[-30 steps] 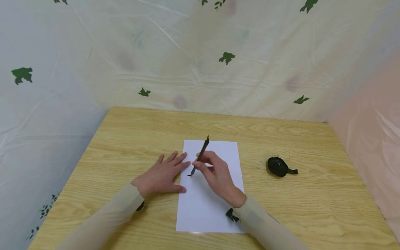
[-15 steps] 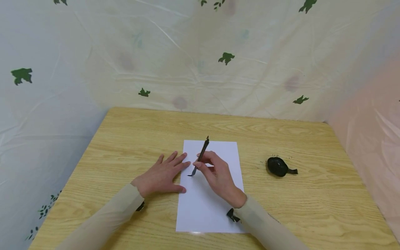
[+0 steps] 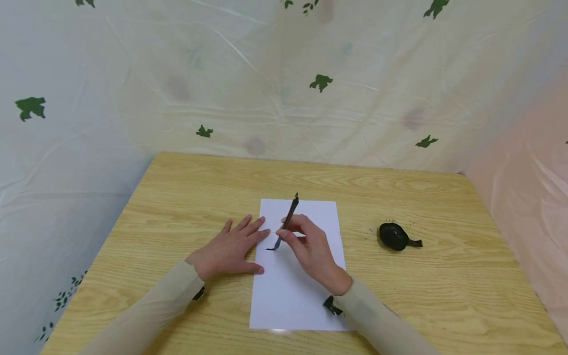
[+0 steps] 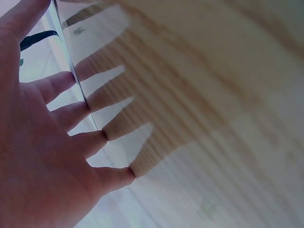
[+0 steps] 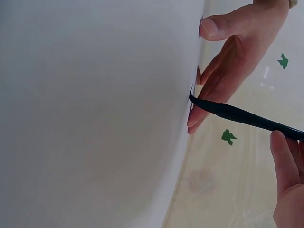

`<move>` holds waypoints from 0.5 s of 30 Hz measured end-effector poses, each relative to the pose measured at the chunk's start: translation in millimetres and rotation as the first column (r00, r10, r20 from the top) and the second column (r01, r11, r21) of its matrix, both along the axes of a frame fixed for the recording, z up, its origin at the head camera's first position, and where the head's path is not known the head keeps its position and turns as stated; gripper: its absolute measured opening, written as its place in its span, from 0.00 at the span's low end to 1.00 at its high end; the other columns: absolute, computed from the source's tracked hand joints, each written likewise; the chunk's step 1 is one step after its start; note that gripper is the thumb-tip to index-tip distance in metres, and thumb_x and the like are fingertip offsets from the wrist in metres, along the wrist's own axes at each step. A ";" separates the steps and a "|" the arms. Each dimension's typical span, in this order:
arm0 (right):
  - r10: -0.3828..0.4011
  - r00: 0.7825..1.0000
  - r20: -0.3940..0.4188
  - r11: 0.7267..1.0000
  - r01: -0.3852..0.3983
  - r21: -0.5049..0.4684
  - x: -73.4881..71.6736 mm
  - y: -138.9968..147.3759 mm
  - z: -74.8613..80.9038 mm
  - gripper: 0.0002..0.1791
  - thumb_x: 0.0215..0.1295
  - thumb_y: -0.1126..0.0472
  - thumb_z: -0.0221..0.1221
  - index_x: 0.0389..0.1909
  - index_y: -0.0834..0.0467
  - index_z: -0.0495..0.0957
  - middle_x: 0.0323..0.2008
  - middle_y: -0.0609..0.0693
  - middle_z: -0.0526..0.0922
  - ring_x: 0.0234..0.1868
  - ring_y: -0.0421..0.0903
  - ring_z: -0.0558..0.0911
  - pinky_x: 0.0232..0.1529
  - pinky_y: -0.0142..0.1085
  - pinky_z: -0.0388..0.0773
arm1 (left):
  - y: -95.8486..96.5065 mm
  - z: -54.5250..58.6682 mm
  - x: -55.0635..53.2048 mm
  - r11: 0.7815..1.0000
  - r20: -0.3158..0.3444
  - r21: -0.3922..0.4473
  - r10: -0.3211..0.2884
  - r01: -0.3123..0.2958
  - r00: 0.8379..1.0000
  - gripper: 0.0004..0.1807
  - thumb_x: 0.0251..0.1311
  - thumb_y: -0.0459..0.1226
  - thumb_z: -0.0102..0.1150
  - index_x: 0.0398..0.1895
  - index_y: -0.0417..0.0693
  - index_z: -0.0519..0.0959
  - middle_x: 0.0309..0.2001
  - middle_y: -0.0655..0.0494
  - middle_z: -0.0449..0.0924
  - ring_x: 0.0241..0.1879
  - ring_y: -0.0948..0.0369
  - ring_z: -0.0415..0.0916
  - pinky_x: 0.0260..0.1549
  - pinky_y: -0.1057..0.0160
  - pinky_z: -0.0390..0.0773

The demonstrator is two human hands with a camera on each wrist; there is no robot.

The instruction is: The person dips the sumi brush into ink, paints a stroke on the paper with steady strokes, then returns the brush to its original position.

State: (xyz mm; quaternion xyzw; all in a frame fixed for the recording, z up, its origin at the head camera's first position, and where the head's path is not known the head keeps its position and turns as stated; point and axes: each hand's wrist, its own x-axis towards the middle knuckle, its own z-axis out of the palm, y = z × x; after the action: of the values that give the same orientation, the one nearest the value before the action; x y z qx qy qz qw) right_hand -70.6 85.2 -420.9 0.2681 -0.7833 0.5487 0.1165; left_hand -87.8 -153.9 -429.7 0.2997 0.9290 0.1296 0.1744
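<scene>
A white sheet of paper (image 3: 288, 301) lies on the wooden table in the head view. My left hand (image 3: 228, 251) rests flat, fingers spread, across the sheet's left edge; the left wrist view shows its fingertips touching the surface. With thumb and fingers my right hand (image 3: 312, 254) pinches a dark writing brush (image 3: 290, 211), tilted with its top away to the right. The brush's bristles bend against the paper, as the right wrist view shows at the brush tip (image 5: 194, 99). A short black ink stroke (image 3: 268, 249) runs left from the tip.
To the right of the paper sits a small black dish (image 3: 393, 236) with a short handle, and tiny dark specks lie around it. Bird-patterned pale sheeting (image 3: 266, 84) hangs behind and along the sides of the table (image 3: 443, 296).
My right hand has slid slightly to the right with the brush, and the black stroke has grown longer behind the tip. My left hand stays in place.
</scene>
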 end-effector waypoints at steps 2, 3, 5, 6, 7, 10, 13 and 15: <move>-0.003 1.000 0.001 1.000 0.003 -0.001 0.3 0.6 0.1 0.18 0.65 0.73 0.66 0.53 0.60 0.76 0.44 0.52 0.84 0.47 0.49 0.88 0.39 0.37 0.87 | 0.2 0.6 0.1 1.000 0.001 0.000 0.000 0.000 1.000 0.50 0.60 0.64 0.67 0.81 0.53 0.62 0.84 0.52 0.46 0.82 0.44 0.38 0.71 0.27 0.45; -0.004 1.000 0.001 1.000 0.004 0.000 0.4 0.9 0.0 0.18 0.65 0.73 0.66 0.53 0.59 0.76 0.44 0.52 0.84 0.47 0.49 0.88 0.39 0.37 0.87 | 0.3 0.8 0.1 1.000 0.001 0.000 0.000 0.000 1.000 0.50 0.60 0.64 0.67 0.81 0.53 0.62 0.84 0.52 0.46 0.82 0.43 0.38 0.71 0.27 0.45; -0.004 1.000 0.001 1.000 0.004 0.001 0.6 1.5 -0.3 0.18 0.66 0.73 0.66 0.53 0.59 0.76 0.44 0.52 0.84 0.46 0.49 0.88 0.40 0.37 0.87 | 0.4 1.1 0.1 1.000 0.001 -0.002 0.000 0.000 1.000 0.50 0.60 0.64 0.67 0.81 0.53 0.62 0.84 0.52 0.46 0.82 0.43 0.38 0.71 0.27 0.45; -0.003 1.000 0.001 1.000 0.003 0.000 0.7 1.8 -0.5 0.17 0.66 0.73 0.66 0.53 0.59 0.76 0.44 0.52 0.84 0.46 0.50 0.88 0.40 0.37 0.87 | 0.4 1.0 0.0 1.000 0.000 -0.003 0.000 0.000 1.000 0.50 0.60 0.64 0.66 0.81 0.53 0.62 0.84 0.52 0.46 0.82 0.43 0.38 0.71 0.27 0.45; -0.003 1.000 0.000 1.000 0.003 0.001 0.7 2.1 -0.8 0.17 0.66 0.72 0.66 0.54 0.59 0.76 0.44 0.52 0.84 0.46 0.49 0.88 0.40 0.37 0.87 | 0.4 0.9 0.0 1.000 0.000 -0.005 -0.001 0.001 1.000 0.50 0.60 0.64 0.66 0.81 0.53 0.62 0.84 0.52 0.46 0.82 0.44 0.38 0.71 0.27 0.45; 0.000 1.000 -0.002 1.000 0.000 -0.003 1.0 3.1 -1.3 0.17 0.66 0.73 0.66 0.53 0.59 0.76 0.43 0.52 0.84 0.46 0.50 0.88 0.40 0.37 0.87 | 0.4 0.8 0.0 1.000 0.001 -0.009 -0.002 0.002 1.000 0.50 0.60 0.64 0.66 0.81 0.53 0.62 0.84 0.52 0.46 0.82 0.44 0.38 0.71 0.28 0.45; -0.001 1.000 -0.005 1.000 0.001 -0.007 1.0 3.9 -1.8 0.18 0.65 0.74 0.66 0.53 0.60 0.76 0.43 0.52 0.84 0.45 0.50 0.89 0.40 0.37 0.87 | 0.4 0.9 0.0 1.000 0.002 -0.010 -0.002 0.002 1.000 0.50 0.60 0.64 0.66 0.81 0.53 0.62 0.84 0.52 0.46 0.82 0.44 0.38 0.71 0.28 0.45; -0.002 1.000 -0.005 1.000 0.002 -0.010 0.9 4.4 -2.2 0.18 0.65 0.74 0.66 0.53 0.60 0.76 0.43 0.52 0.84 0.45 0.50 0.89 0.40 0.37 0.87 | 0.5 0.8 0.0 1.000 0.002 -0.012 -0.003 0.003 1.000 0.50 0.61 0.64 0.66 0.81 0.53 0.62 0.84 0.52 0.46 0.82 0.44 0.38 0.71 0.28 0.45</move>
State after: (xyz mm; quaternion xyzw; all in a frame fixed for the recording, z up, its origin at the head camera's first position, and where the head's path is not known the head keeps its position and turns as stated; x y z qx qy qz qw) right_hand -69.7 89.5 -423.2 0.2682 -0.7805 0.5517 0.1203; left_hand -87.7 -153.5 -429.0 0.2999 0.9291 0.1241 0.1772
